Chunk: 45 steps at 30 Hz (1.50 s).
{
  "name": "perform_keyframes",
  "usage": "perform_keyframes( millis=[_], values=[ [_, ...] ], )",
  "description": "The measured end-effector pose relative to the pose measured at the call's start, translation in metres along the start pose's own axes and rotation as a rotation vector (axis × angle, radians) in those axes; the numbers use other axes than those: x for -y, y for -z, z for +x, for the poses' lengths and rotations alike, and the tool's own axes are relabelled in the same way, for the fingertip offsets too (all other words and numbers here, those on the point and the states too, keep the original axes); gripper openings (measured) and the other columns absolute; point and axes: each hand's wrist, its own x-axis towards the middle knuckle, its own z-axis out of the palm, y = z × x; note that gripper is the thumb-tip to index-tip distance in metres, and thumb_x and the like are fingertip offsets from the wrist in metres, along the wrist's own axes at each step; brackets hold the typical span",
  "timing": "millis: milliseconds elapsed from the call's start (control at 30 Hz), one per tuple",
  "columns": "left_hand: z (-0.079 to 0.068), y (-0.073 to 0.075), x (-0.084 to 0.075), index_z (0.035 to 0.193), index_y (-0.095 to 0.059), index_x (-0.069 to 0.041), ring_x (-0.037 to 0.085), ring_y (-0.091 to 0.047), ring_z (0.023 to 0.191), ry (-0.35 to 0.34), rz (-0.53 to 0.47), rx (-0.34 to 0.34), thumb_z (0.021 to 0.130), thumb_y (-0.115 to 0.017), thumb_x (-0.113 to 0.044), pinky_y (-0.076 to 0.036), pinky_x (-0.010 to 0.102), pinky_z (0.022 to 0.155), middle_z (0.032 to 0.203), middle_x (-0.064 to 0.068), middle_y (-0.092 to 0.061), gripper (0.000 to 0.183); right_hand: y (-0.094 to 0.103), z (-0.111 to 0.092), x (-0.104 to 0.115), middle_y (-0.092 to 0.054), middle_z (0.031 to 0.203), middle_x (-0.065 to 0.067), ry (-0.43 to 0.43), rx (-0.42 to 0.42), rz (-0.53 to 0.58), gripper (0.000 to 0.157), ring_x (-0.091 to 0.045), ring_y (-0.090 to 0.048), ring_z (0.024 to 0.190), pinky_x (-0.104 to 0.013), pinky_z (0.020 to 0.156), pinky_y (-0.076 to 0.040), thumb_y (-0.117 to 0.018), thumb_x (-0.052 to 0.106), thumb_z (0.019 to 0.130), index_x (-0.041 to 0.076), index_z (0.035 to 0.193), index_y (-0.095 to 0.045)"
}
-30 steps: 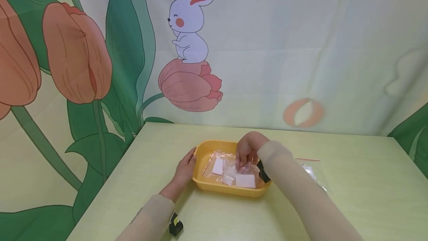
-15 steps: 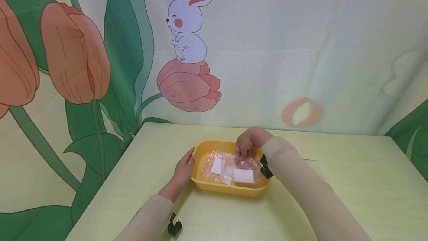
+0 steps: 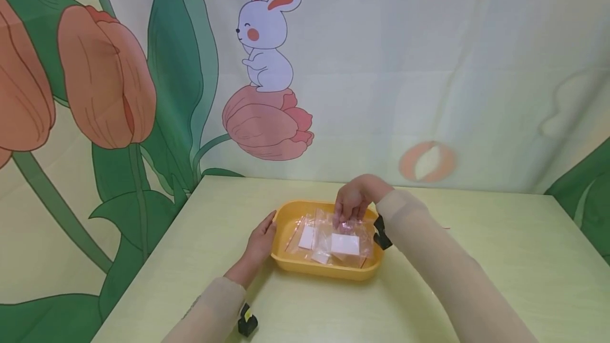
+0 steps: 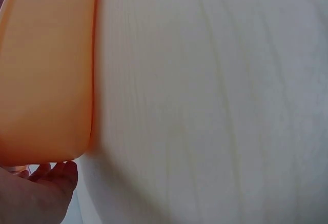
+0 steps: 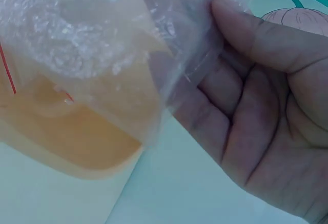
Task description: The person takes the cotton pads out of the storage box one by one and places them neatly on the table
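Observation:
A yellow plastic tray (image 3: 329,273) holds several clear zip bags with white cards in them. My left hand (image 3: 259,240) grips the tray's left end; in the left wrist view its fingertips (image 4: 64,170) lie against the tray's outer wall. Over the tray's right half, my right hand (image 3: 351,202) pinches the upper edge of a clear plastic zip bag (image 3: 356,259) between thumb and fingers. That bag shows a white card (image 3: 345,244) and hangs partly raised over the others. In the right wrist view the film of the bag (image 5: 128,90) overlaps my fingers.
Left in the tray lies another bag with a white card (image 3: 307,237). The red line of one more bag (image 3: 446,227) peeks out behind my right sleeve on the pale table (image 3: 514,258). A printed cloth (image 3: 362,68) hangs behind the table.
My right hand has risen a little and moved back, drawing the clear zip bag with its white card up and away from the tray's front. The left hand stays at the tray's left end.

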Motion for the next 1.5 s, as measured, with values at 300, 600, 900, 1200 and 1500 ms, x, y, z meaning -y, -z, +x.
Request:
perform_keyframes(
  millis=[300,600,900,1200,1500],
  values=[
    [0.000,-0.001,-0.002,0.161,-0.033,-0.011,0.040,-0.028,0.156,-0.004,-0.009,-0.003,0.113,-0.034,-0.021,-0.030,0.054,0.128,0.168,0.018,-0.030,0.049,0.005,-0.014,0.003,-0.068,0.088,0.006,0.069,-0.045,-0.005,0.027,-0.009,-0.055,0.077,-0.018,0.075,-0.053,-0.054,0.007,0.105,0.004,0.125,-0.072],
    [-0.002,0.000,-0.003,0.161,-0.032,-0.011,0.041,-0.028,0.156,-0.005,-0.014,0.004,0.113,-0.034,-0.020,-0.030,0.054,0.127,0.168,0.018,-0.029,0.049,0.009,-0.028,0.005,-0.074,0.095,0.004,0.114,-0.095,0.054,0.027,-0.008,-0.063,0.082,-0.019,0.078,-0.056,-0.054,0.007,0.104,0.003,0.125,-0.070],
    [0.000,-0.001,-0.002,0.161,-0.032,-0.012,0.039,-0.028,0.157,0.013,-0.014,0.003,0.113,-0.035,-0.022,-0.030,0.053,0.127,0.169,0.017,-0.029,0.049,0.014,-0.051,-0.001,-0.078,0.107,0.000,0.173,-0.119,0.016,0.031,-0.004,-0.067,0.089,-0.018,0.080,-0.056,-0.049,0.004,0.105,-0.002,0.131,-0.066],
    [-0.001,0.001,0.001,0.161,-0.031,-0.011,0.039,-0.028,0.157,0.007,-0.019,0.007,0.113,-0.034,-0.021,-0.030,0.053,0.127,0.169,0.017,-0.029,0.049,0.015,-0.074,-0.011,-0.079,0.110,-0.002,0.180,-0.130,-0.014,0.030,-0.006,-0.070,0.094,-0.020,0.082,-0.057,-0.049,0.005,0.105,-0.002,0.130,-0.066],
    [-0.001,0.000,0.001,0.161,-0.032,-0.012,0.039,-0.028,0.157,0.008,-0.016,0.004,0.113,-0.034,-0.021,-0.030,0.053,0.127,0.169,0.017,-0.029,0.049,0.015,-0.096,-0.033,-0.078,0.108,0.001,0.181,-0.121,0.033,0.030,-0.007,-0.071,0.098,-0.020,0.083,-0.057,-0.050,0.006,0.105,-0.002,0.129,-0.066]
  ],
)
